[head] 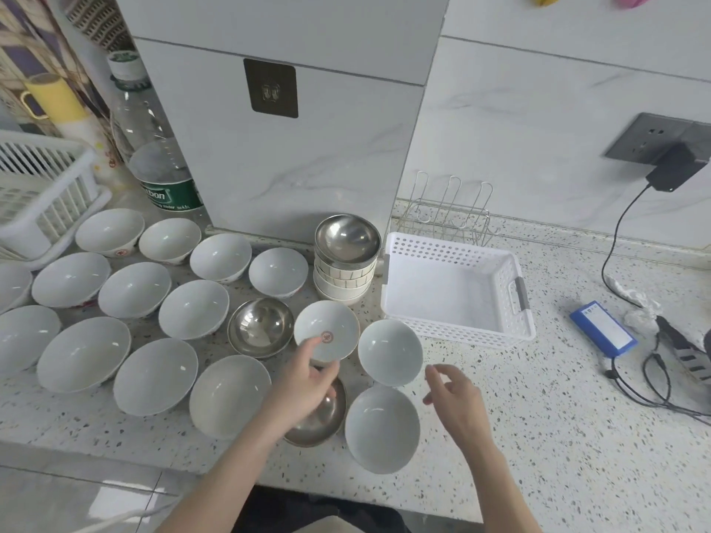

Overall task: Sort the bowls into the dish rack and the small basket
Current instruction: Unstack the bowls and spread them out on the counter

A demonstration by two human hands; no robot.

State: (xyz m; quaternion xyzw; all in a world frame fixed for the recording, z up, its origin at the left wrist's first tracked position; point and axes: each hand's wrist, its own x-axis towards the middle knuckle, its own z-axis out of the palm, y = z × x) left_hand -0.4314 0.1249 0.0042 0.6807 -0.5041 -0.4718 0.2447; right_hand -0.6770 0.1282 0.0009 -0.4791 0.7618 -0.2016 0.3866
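My left hand [307, 382] grips a small white bowl with a red mark inside [327, 330], lifted above a steel bowl [323, 417] on the counter. My right hand [454, 398] hovers open beside two white bowls [390, 352], holding nothing. Several white bowls [154, 375] cover the counter's left half, with another steel bowl [261, 327] among them. A stack of bowls topped by a steel one [346, 240] stands at the back. The small white basket [454, 290] sits empty to the right. The white dish rack [42, 194] is at the far left.
A wire rack [450, 213] stands behind the basket. A large water bottle [157, 155] is at the back left. A blue battery pack [602, 328], black cables [654, 394] and a plugged-in charger [673, 167] lie to the right. The counter edge runs along the front.
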